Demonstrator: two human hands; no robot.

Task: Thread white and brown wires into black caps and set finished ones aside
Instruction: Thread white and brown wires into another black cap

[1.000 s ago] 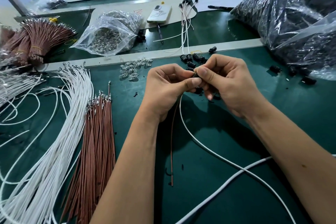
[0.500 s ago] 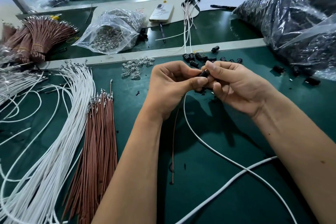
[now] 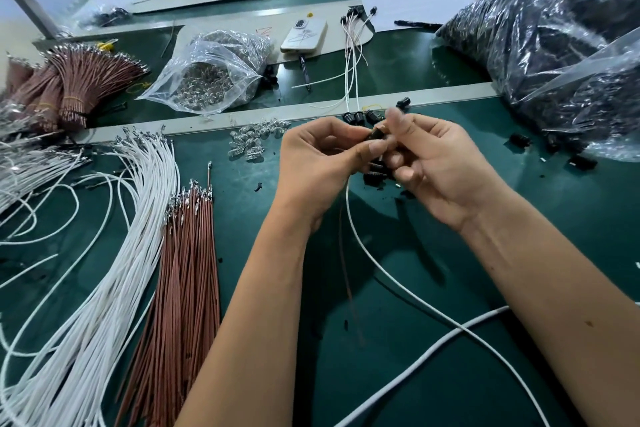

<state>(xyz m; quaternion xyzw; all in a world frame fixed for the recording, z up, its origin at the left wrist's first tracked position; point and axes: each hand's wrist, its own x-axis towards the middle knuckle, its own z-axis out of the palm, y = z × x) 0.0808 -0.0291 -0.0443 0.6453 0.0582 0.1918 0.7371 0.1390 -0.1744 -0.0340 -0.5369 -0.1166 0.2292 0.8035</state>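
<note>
Both hands meet over the middle of the green table. My left hand [image 3: 323, 163] pinches a white wire [image 3: 377, 263] and a brown wire [image 3: 348, 274], which hang down toward me. My right hand [image 3: 434, 163] grips a small black cap [image 3: 376, 134] at the wire ends, thumb raised. Loose black caps [image 3: 374, 177] lie under the hands and more caps [image 3: 360, 116] sit just behind them. Finished capped wires [image 3: 353, 45] lie farther back. Bundles of white wires [image 3: 114, 253] and brown wires [image 3: 183, 270] lie at the left.
A clear bag of metal parts [image 3: 211, 76] and a pile of clear LEDs [image 3: 252, 142] lie behind my left hand. A big bag of black caps [image 3: 554, 45] fills the right. A phone [image 3: 304, 35], a tied brown wire bunch [image 3: 76, 87] and a thick white cable [image 3: 433, 354] are also here.
My hands have stayed together and risen slightly. My right thumb has lifted off, and the black cap now shows between the fingertips.
</note>
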